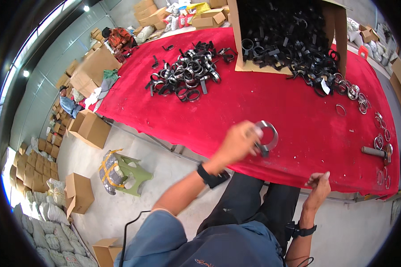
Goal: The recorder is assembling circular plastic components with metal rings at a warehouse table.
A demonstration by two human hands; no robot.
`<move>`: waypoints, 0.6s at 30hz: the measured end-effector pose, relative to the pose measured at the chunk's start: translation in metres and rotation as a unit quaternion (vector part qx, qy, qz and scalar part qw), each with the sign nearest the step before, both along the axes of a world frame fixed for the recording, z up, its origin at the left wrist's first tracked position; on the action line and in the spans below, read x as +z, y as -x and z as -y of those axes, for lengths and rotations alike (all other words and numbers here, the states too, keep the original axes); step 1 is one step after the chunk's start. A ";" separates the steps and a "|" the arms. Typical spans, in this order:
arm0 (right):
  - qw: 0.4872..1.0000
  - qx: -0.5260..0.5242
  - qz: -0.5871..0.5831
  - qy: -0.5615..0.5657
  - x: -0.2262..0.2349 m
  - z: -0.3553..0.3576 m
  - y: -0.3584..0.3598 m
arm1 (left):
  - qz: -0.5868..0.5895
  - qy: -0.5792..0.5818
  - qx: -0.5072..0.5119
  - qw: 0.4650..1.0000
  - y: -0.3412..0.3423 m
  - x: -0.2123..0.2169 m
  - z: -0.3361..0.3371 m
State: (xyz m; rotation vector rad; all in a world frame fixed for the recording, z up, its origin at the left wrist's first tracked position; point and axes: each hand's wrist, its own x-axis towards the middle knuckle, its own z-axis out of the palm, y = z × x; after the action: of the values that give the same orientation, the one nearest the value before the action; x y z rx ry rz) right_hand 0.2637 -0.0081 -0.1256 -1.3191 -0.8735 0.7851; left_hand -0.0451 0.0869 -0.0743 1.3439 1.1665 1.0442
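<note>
My left hand is over the red-covered table, closed on a metal ring band with a black handle. The ring stands out past the fingertips, and the dark handle points down toward me; part of it is hidden by the fingers. Near the table's front edge is my right hand, its fingers loosely bent and the thumb apart, with nothing seen in it. Back left of the hands lies a pile of similar black-handled ring bands. Many more spill out of a large cardboard box lying at the back.
Thin metal rings lie scattered along the table's right side, with a hammer among them. A green stool and open cartons stand on the floor at left. Two other people are farther off at the far left.
</note>
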 end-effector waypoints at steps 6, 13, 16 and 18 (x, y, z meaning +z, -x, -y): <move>0.999 -0.006 -0.053 0.010 -0.012 0.003 -0.004 | 0.286 -0.097 0.210 0.930 0.188 0.075 -0.152; 1.000 0.000 -0.028 -0.003 -0.015 -0.020 -0.015 | 0.125 0.030 0.298 0.946 0.151 -0.002 -0.219; 0.999 -0.020 0.029 0.028 -0.003 -0.036 -0.028 | 0.008 0.013 0.260 0.966 0.075 -0.022 -0.244; 0.996 -0.017 0.082 -0.002 -0.010 -0.056 -0.028 | -0.163 -0.044 0.256 0.952 0.064 -0.027 -0.276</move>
State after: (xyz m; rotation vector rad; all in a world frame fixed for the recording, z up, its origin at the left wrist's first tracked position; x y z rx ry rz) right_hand 0.2919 0.0475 -0.1355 -1.4051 -0.9799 0.6551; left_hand -0.1095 0.3633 -0.1016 1.3469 1.8006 1.2791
